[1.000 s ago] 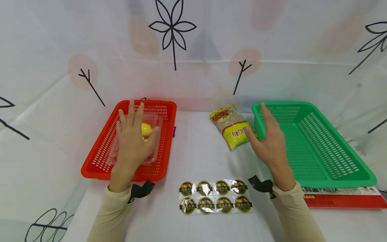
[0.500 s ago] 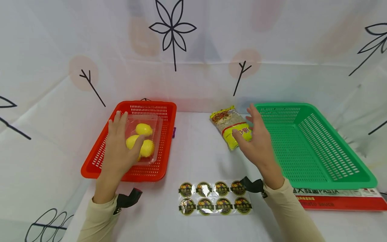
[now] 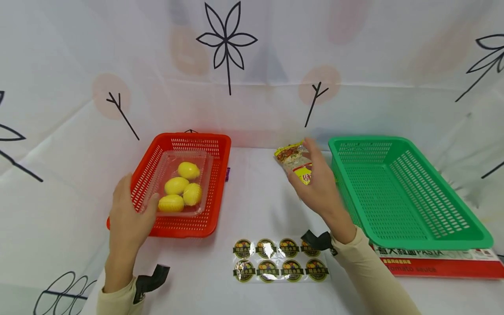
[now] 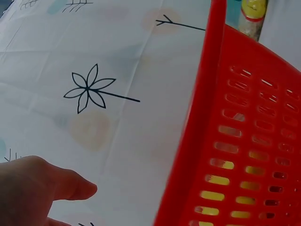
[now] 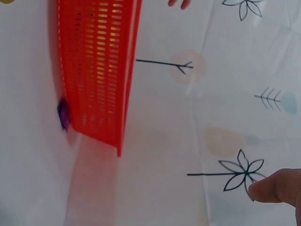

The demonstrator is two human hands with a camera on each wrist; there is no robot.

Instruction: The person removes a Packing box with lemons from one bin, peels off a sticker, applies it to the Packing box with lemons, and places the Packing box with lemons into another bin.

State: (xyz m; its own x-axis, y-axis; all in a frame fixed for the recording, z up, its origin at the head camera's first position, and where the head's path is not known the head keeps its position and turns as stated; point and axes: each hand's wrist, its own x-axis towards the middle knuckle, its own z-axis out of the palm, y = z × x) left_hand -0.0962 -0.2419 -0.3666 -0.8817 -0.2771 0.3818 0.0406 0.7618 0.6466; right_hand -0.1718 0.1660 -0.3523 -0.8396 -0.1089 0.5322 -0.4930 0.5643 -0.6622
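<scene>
My left hand (image 3: 131,218) hovers at the near left corner of a red plastic basket (image 3: 222,175), its fingers spread and holding nothing. Inside that basket lies a clear plastic tray (image 3: 204,159) with several yellow lemons (image 3: 188,170). Over on the right, my right hand (image 3: 320,188) is raised with thumb and fingers apart, nothing between them. It partly hides a yellow bag of dry food (image 3: 289,157) on the table. In the left wrist view, the basket's side (image 4: 197,117) stands to the right of my thumb (image 4: 70,183); the right wrist view shows my other thumb (image 5: 277,188).
A green basket (image 3: 401,243) sits at the right, on top of a red and white pasta box (image 3: 445,267). Near the table's front lies a sheet of round stickers (image 3: 279,259). A small purple item (image 3: 227,174) lies against the red basket's right side. Patterned cloth (image 3: 267,57) hangs behind.
My left hand has moved left and toward me, uncovering the lemons in the red basket. My right hand has shifted left, from the green basket's edge to over the yellow bag.
</scene>
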